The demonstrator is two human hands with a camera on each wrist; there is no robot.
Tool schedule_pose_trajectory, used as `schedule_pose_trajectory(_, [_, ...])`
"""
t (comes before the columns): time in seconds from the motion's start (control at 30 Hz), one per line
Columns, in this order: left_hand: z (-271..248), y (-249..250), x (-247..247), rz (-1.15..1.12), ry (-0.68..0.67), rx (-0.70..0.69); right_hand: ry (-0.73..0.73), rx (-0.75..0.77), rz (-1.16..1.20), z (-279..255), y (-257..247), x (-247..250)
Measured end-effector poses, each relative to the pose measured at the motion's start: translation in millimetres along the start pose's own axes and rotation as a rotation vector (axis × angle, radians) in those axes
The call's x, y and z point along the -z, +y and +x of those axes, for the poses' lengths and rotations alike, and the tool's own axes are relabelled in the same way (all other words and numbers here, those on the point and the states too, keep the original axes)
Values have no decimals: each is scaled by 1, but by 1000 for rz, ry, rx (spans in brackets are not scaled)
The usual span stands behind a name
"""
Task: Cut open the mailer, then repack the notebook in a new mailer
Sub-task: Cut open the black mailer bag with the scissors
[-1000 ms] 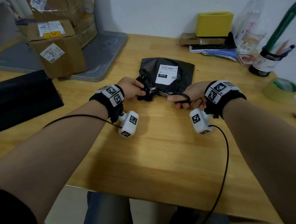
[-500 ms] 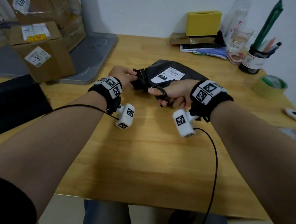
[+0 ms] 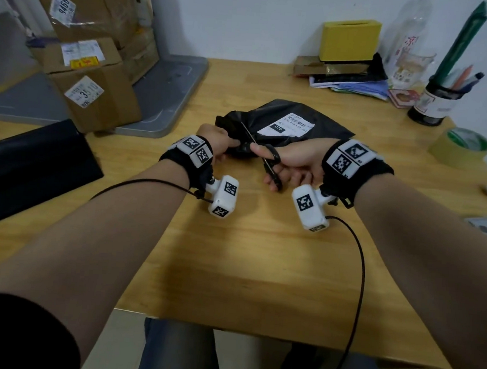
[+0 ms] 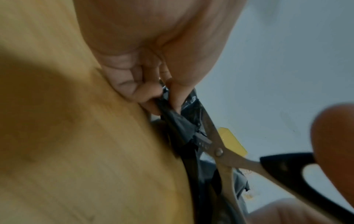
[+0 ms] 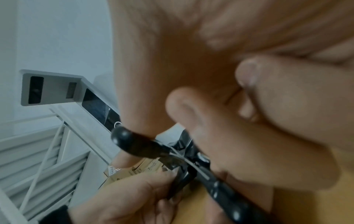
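while my left hand (image 3: 215, 142) pinches the mailer (image 3: 283, 127) edge, the scissors (image 3: 262, 154) (gripped in my right hand (image 3: 292, 164)) point away from me, just right of that pinch.

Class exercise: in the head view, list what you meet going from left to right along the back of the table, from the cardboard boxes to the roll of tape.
cardboard boxes → grey tray → yellow box → clear bottle → pen pot → roll of tape
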State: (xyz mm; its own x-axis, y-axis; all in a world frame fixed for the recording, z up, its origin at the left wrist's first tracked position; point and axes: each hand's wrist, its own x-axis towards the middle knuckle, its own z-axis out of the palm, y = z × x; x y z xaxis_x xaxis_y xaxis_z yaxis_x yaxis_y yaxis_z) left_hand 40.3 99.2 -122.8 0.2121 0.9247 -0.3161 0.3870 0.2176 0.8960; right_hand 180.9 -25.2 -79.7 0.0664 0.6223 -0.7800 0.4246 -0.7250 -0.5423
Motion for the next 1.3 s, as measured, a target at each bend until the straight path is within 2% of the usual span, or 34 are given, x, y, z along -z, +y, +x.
schedule_pose_trajectory(0.13, [-3, -4, -1, -168, -1, -22, -72, 27, 51, -5, 11, 9])
schedule_pose_trajectory(0.27, [-2, -11, 4, -89, 13, -102, -88, 49, 39, -15, 13, 12])
schedule_pose_trajectory(0.43, [-4, -14, 11, -104, 27, -125, -55, 34, -19, -16, 9, 9])
schedule_pose_trajectory(0.6, [2, -20, 14, -195, 55, -115, -66, 22, 7, -12, 16, 8])
schedule_pose_trajectory(0.83, [7, -23, 16, -248, -19, -44, -127, 80, 209, 2, 2, 2])
schedule_pose_trajectory(0.97, [8, -20, 19, -128, -57, -46, -113, 53, 143, 7, -15, 5])
schedule_pose_trajectory(1.13, [14, -15, 14, 78, -41, -83, -69, 59, -3, 11, -37, 15])
schedule_pose_trajectory(1.3, [20, -10, 14, 200, -80, -97, -66, 51, 1, 25, -39, 18])
